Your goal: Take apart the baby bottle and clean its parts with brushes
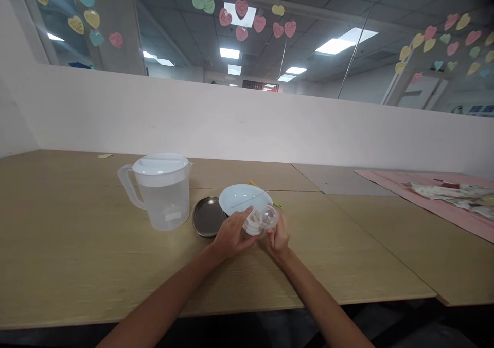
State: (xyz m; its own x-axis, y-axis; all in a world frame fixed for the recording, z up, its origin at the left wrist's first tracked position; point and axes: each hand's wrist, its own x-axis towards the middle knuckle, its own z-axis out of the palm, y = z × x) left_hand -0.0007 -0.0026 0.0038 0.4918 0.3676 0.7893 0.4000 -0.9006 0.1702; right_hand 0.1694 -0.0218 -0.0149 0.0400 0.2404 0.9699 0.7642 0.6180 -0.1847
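Observation:
My left hand [233,232] is closed around a small see-through container [252,224] with a ringed, whitish neck. Against its right side is a clear rounded cap [269,217], gripped by the fingers of my right hand [279,235], which is slightly blurred. Whether cap and container are joined cannot be made out. Just behind both hands stands a pale blue-white bowl [241,194] with a thin straight item lying across it. To the left of the bowl is a round steel dish [207,217], partly covered by the bowl's edge and my left hand.
A translucent lidded pitcher [164,198] stands left of the dish, its handle pointing left. Behind the bowl, yellow [252,183] and green [277,205] tips stick out. At far right a pink sheet [424,193] carries cloth-like items. A white wall [231,126] borders the table's back.

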